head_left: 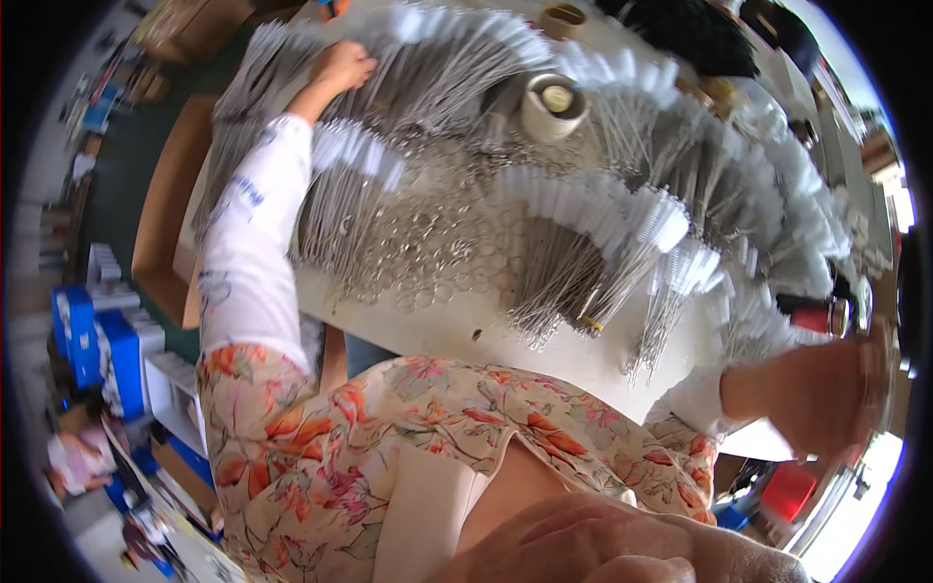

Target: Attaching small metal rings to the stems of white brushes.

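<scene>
My left hand (345, 66) reaches to the far left of the table, fingers curled at the wire stems of a far bundle of thin brushes (466, 73) with white bristles. Whatever it may hold is hidden. On the right, my right hand (802, 396) is raised off the table's near edge and smeared by motion, so its fingers cannot be read. Between the arms lies a spread of loose metal rings (418, 248). More wire-handled brushes are bunched left of the rings (340, 185) and right of them (593, 253), their looped ends toward me.
A whitish roll-like container (554, 107) stands mid-table, with a brown roll (562, 19) behind it. Brush heaps (777, 194) cover the right side. A dark red cylinder (821, 316) lies near my right hand. Cardboard (170, 214) borders the table's left; blue boxes (107, 350) stand beyond.
</scene>
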`<state>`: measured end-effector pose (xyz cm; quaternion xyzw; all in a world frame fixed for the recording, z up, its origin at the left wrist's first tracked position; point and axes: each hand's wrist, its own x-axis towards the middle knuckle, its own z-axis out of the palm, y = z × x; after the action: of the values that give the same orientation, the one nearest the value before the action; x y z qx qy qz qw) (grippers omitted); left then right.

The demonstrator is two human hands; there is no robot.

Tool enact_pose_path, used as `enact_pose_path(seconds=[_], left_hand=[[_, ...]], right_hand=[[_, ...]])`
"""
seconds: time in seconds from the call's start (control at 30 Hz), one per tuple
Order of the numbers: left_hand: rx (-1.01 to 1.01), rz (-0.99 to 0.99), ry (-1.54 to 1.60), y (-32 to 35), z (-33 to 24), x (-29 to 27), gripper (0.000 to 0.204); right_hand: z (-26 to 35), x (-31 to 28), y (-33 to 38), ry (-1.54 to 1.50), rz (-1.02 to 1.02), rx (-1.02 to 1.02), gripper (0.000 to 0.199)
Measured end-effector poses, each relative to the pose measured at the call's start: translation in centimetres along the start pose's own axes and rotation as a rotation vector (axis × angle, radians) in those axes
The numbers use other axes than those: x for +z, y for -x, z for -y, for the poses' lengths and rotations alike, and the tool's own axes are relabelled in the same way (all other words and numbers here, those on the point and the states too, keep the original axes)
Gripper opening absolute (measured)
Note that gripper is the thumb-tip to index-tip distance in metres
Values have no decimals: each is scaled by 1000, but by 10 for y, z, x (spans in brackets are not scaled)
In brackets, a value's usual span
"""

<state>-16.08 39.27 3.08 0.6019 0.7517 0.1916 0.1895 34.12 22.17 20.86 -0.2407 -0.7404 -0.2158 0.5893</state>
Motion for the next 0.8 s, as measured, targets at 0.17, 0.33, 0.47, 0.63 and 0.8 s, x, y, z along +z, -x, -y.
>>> enact_pose_path(seconds=[0.17,0.33,0.47,0.63,0.8], left_hand=[[-110,-300,438,14,-29,-30,22],[33,-306,398,-8,-81,-11,28],[148,-251,-194,-19,-118,20,33],[194,-350,-270,-27,-90,23,25],[205,-392,-163,-25,-110,32,23]], right_hand=[[-99,42,55,-335,631,955,21],[-153,100,91,-105,898,848,19],[-190,133,115,59,976,799,24],[-200,162,123,215,925,851,23],[-204,171,136,142,968,1017,23]])
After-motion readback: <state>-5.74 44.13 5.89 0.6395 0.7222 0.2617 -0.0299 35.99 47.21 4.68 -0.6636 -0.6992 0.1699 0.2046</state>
